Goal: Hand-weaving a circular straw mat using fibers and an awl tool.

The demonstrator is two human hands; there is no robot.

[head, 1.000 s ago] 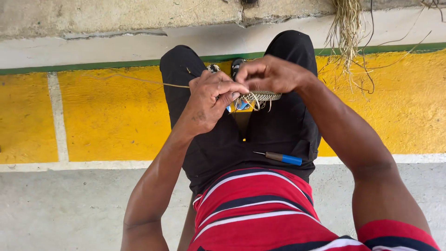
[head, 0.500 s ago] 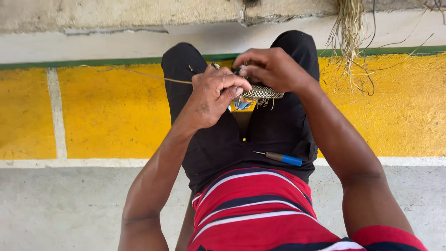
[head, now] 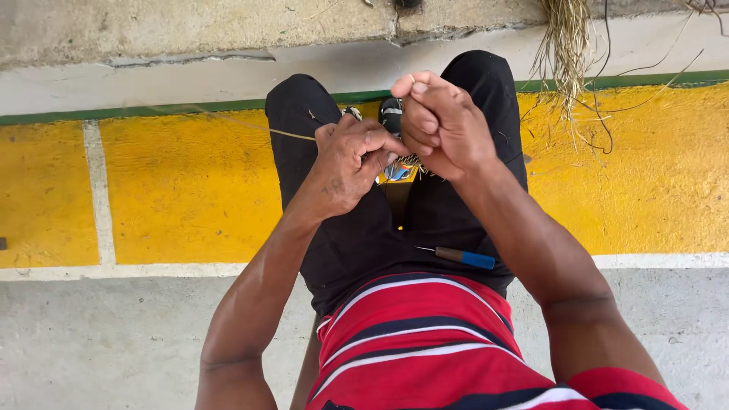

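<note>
I sit with black trousers over my knees. My left hand (head: 351,162) and my right hand (head: 442,124) meet above my lap, both closed on a small woven straw piece (head: 411,162) that is mostly hidden behind the fingers. A thin straw strand (head: 292,135) runs from my left hand out to the left over my knee. On my right thigh lies a small tool with a blue handle (head: 465,258) and a thin metal tip, touched by neither hand.
A yellow painted floor band (head: 182,190) with a green edge lies under my legs, with grey concrete nearer me. A bundle of dry straw and thin wires (head: 568,53) hangs at the upper right. Shoes (head: 389,114) show between my knees.
My right hand has lifted and turned over the woven piece, now covering most of it. My left hand has stayed against it, still pinching the strand.
</note>
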